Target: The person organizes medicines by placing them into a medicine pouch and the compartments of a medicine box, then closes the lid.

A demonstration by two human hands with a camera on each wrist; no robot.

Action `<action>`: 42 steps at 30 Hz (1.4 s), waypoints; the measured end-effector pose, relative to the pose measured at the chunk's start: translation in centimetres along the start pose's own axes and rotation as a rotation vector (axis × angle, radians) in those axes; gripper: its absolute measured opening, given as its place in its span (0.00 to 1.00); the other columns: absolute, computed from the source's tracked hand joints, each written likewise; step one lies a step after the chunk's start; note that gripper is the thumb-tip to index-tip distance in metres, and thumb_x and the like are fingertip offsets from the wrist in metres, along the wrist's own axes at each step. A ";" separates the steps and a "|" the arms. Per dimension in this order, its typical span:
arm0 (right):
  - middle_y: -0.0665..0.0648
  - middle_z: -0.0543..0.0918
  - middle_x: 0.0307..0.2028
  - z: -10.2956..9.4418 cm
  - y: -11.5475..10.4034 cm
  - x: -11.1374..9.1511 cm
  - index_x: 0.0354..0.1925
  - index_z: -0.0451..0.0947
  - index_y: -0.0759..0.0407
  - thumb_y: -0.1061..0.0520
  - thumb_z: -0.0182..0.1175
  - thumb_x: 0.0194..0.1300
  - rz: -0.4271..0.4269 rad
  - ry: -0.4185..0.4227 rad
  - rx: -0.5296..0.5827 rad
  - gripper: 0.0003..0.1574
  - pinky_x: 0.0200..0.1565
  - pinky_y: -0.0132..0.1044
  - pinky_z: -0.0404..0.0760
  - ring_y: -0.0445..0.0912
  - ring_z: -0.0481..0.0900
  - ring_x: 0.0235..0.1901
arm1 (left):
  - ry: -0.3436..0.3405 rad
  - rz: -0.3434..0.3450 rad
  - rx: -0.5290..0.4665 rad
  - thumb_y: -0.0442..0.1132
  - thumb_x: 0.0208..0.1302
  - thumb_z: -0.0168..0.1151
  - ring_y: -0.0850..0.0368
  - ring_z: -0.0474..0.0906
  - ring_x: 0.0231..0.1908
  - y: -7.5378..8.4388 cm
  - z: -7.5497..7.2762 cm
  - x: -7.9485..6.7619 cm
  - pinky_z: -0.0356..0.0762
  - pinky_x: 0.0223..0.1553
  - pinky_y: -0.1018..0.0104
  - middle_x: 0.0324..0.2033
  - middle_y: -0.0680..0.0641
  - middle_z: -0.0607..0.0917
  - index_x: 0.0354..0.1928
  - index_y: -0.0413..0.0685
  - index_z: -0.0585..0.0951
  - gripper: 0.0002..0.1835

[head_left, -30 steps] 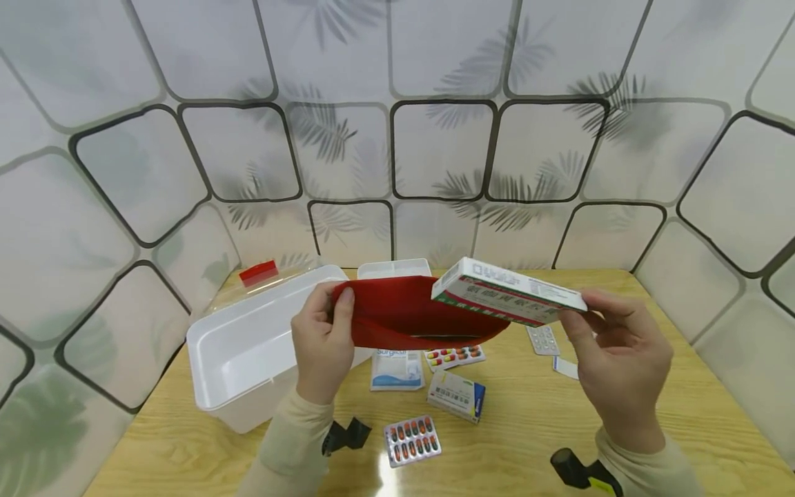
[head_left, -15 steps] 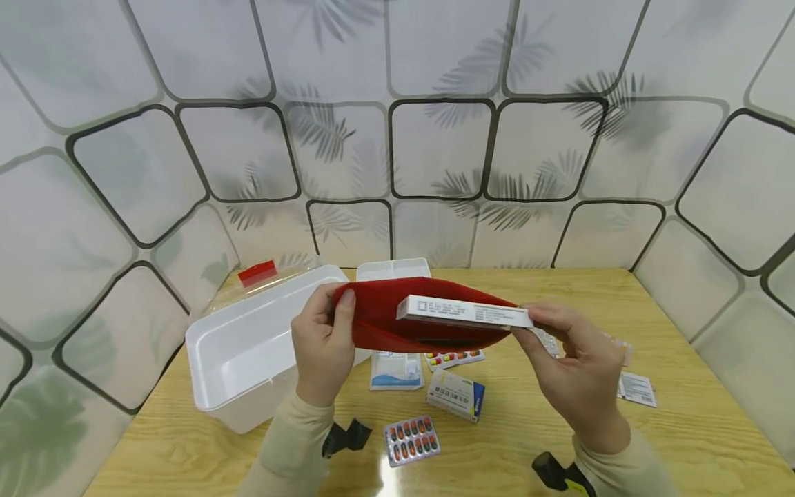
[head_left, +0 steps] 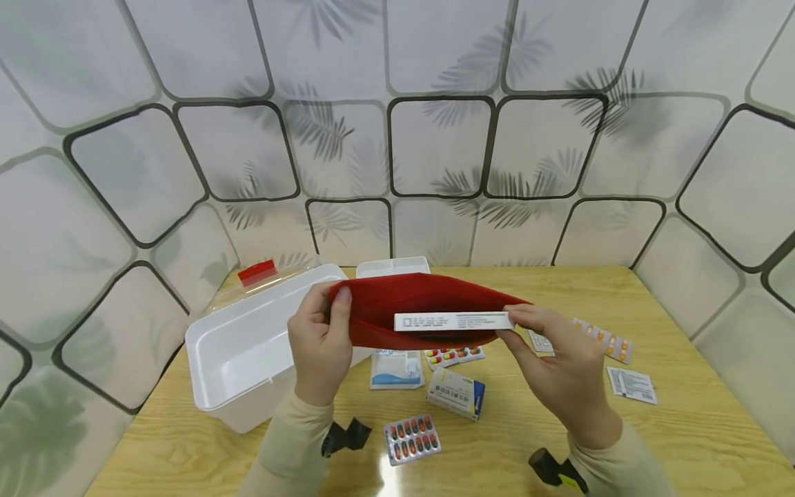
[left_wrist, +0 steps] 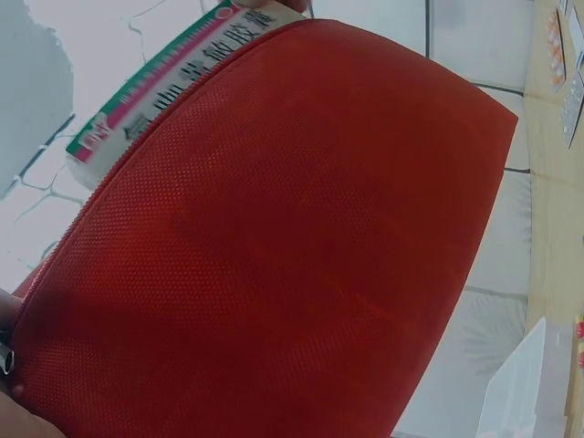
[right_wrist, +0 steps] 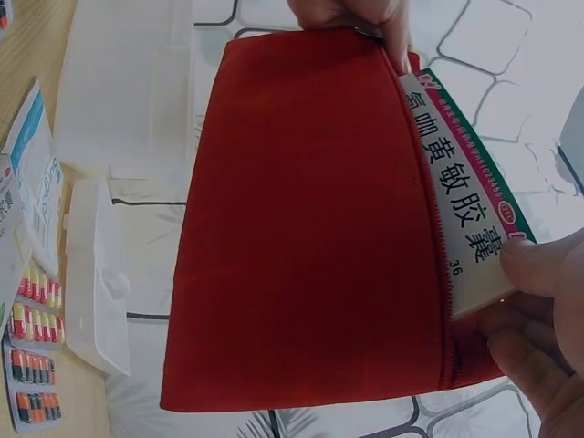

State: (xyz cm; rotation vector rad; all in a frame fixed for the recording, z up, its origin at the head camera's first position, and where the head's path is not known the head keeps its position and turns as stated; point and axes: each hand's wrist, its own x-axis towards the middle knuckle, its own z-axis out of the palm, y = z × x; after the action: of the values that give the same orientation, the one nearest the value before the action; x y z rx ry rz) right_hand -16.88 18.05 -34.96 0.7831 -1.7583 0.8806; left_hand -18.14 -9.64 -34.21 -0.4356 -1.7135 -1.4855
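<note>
My left hand (head_left: 321, 342) grips the left end of a red zippered pouch (head_left: 381, 304), its mouth held apart above the table. A flat white medicine box (head_left: 453, 322) with a green and pink stripe is pinched at its right end by my right hand (head_left: 559, 366). In the right wrist view the medicine box (right_wrist: 456, 182) is partly inside the pouch (right_wrist: 310, 228), its striped edge showing above the zipper. From the left wrist view, the pouch (left_wrist: 301, 219) hides the lower part of the box (left_wrist: 182, 82).
A white plastic bin (head_left: 242, 345) stands at left, a smaller white case (head_left: 393, 267) behind the pouch. On the table lie a capsule blister pack (head_left: 412, 439), a small medicine box (head_left: 456, 393), a surgical packet (head_left: 397, 371), an orange tablet blister (head_left: 605, 339) and a white sachet (head_left: 631, 384).
My right hand has moved left and down, bringing the medicine box from above the pouch into its mouth and turning its narrow side up. The left hand has kept its grip.
</note>
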 end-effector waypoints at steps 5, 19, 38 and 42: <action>0.58 0.86 0.37 0.1 0.5 -0.6 0.41 0.83 0.66 0.45 0.60 0.67 0.014 -0.083 -0.058 0.23 0.47 0.24 0.77 0.50 0.85 0.35 | 0.015 -0.019 -0.003 0.27 0.67 0.56 0.54 0.81 0.29 0.2 0.0 0.0 0.82 0.34 0.69 0.31 0.41 0.85 0.39 0.32 0.80 0.05; 0.56 0.86 0.39 0.8 0.5 -1.2 0.39 0.83 0.63 0.46 0.55 0.70 -0.038 -0.212 -0.127 0.21 0.40 0.41 0.81 0.50 0.84 0.37 | 0.027 -0.002 -0.027 0.28 0.68 0.55 0.55 0.82 0.31 0.3 -0.1 0.0 0.83 0.37 0.66 0.33 0.42 0.85 0.41 0.33 0.80 0.06; 0.56 0.83 0.43 0.9 0.0 -1.6 0.41 0.83 0.63 0.49 0.55 0.71 0.073 -0.504 -0.243 0.20 0.42 0.47 0.81 0.50 0.80 0.44 | 0.023 0.058 -0.057 0.24 0.65 0.56 0.57 0.81 0.28 0.3 0.1 -0.1 0.82 0.33 0.69 0.30 0.42 0.85 0.39 0.32 0.81 0.05; 0.55 0.83 0.44 1.0 0.2 -1.8 0.43 0.83 0.63 0.59 0.64 0.60 0.081 -0.487 -0.203 0.13 0.45 0.47 0.80 0.50 0.79 0.46 | 0.050 0.034 -0.042 0.25 0.66 0.56 0.57 0.80 0.29 0.2 0.1 0.0 0.82 0.33 0.69 0.30 0.41 0.84 0.39 0.32 0.81 0.05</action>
State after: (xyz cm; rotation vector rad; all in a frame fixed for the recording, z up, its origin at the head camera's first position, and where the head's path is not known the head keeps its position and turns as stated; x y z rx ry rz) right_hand -16.93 17.52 -36.93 0.8424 -2.2786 0.5766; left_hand -18.06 -9.46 -34.11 -0.4435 -1.6308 -1.4980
